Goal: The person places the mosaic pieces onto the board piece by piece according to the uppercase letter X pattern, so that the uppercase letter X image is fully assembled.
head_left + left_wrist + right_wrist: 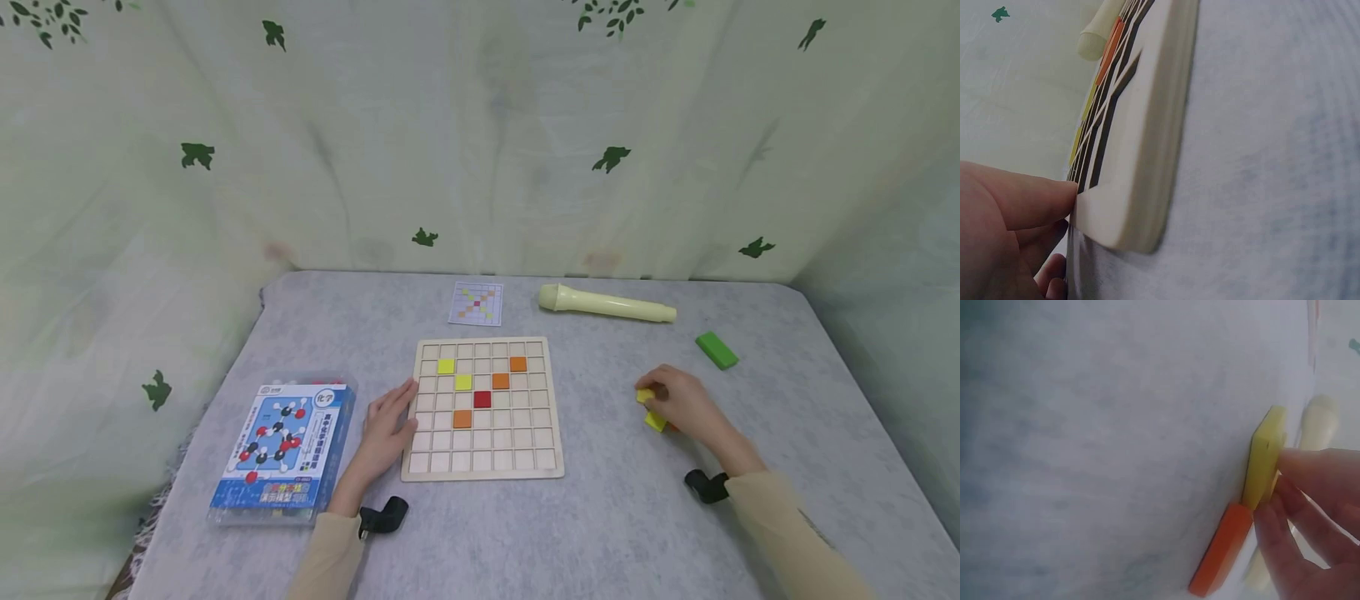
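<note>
My left hand rests at the left edge of a wooden grid board, fingers fairly straight. In the left wrist view a fingertip touches the rim of the board. Yellow, orange and red square tiles sit in the board's cells, with a red tile near the middle. Off to the right, my right hand pinches a yellow tile between thumb and fingers. Close under it lie another yellow tile and an orange tile, the latter partly hidden by the hand in the head view.
A small pattern card lies behind the board, beside a pale yellow microphone-shaped stick. A green block lies beyond my right hand. At the left stands a boxed molecule model set. A patterned curtain hangs behind the table.
</note>
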`<state>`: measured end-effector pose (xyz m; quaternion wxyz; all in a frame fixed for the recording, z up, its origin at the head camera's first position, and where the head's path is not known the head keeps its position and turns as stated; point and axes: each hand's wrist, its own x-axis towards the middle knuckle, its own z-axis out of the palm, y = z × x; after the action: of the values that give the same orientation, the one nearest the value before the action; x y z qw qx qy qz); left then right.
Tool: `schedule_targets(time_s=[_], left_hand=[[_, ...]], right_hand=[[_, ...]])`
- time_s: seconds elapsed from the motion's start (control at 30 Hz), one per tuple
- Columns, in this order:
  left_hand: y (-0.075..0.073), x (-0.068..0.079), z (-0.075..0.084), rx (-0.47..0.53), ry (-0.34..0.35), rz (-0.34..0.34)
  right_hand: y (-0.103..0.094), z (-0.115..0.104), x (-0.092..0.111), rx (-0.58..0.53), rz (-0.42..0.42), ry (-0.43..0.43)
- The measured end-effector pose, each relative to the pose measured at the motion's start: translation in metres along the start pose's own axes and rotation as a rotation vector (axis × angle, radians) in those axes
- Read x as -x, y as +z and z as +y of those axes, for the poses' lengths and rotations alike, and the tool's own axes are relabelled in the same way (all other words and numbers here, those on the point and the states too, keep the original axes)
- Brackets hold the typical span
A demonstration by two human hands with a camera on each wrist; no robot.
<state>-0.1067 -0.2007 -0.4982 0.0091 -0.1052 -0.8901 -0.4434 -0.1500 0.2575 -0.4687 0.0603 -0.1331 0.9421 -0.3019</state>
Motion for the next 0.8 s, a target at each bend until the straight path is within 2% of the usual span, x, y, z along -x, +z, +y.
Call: schedule_targets(time_s=[0.17,0.37,0.47,0.63,0.8], left_hand=[[0.0,0.0,-0.001,0.002,-0.01,0.001],[0.0,0.0,-0.002,-0.001,-0.015,0.0],[0.0,0.0,-0.003,0.002,-0.021,-0.002],[0.001,0.001,-0.002,0.007,-0.015,0.005],[0.0,0.001,-0.001,0.006,-0.018,0.0]], right_hand=[[0.004,-0.007,-0.01,0.011,0.007,-0.06],[0.019,-0.04,-0.025,-0.058,0.022,-0.257],[0.033,-0.064,-0.032,-0.071,-0.015,-0.32],[0.059,-0.103,-0.04,-0.083,-0.115,-0.347],[0.082,-0.128,-0.047,-0.062,-0.179,-0.411]])
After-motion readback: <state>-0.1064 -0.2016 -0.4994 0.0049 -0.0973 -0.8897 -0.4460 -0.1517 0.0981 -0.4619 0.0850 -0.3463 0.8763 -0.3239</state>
